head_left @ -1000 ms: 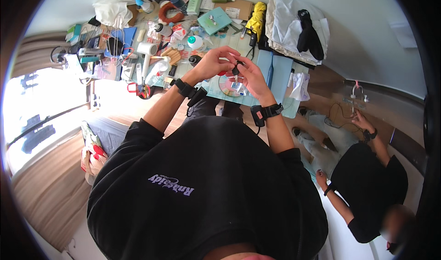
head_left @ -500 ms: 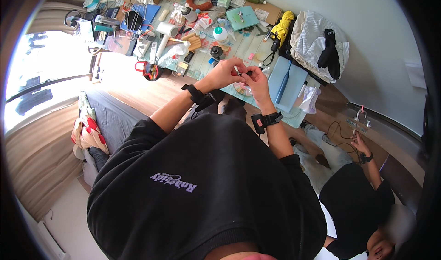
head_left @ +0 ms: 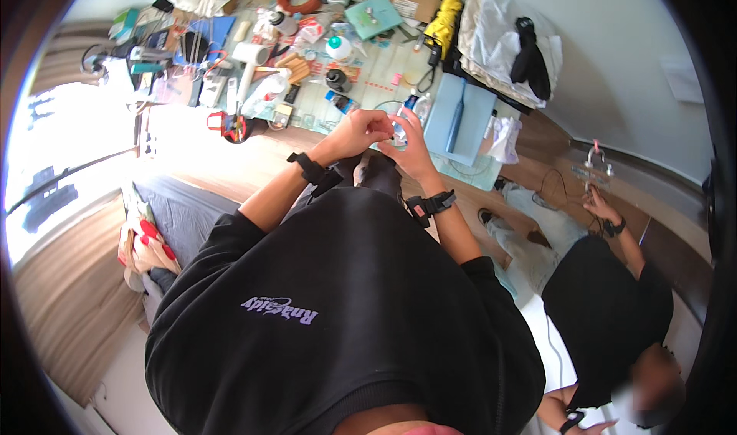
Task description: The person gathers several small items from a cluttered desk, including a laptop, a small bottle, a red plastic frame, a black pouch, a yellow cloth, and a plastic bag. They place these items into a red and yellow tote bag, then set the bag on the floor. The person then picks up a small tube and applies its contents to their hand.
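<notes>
Both of my hands are close together over the near edge of the cluttered table. My left hand [head_left: 362, 135] has its fingers curled and pressed together around something hidden. My right hand [head_left: 409, 151] faces it with thumb and index finger bent in a loose pinch. A tiny dark thing shows between the fingertips of the two hands, too small to name. Just beyond the hands stand a clear plastic bottle [head_left: 422, 107] and a black-capped bottle [head_left: 338, 80]. To the right of my right hand lies a light blue flat case [head_left: 477, 116] with a dark blue pen-like stick [head_left: 457, 116] on it.
Across the glass-topped table are a white hair dryer [head_left: 249, 53], a green-topped white bottle [head_left: 338, 47], a teal box [head_left: 374, 17] and a yellow umbrella [head_left: 443, 22]. Folded clothes [head_left: 495, 47] sit at the far right. Another person [head_left: 610, 312] is at lower right.
The view has shifted, so the table sits further left and higher. My fingers have changed their grip; the dark and red thing held at my right fingertips is now mostly hidden.
</notes>
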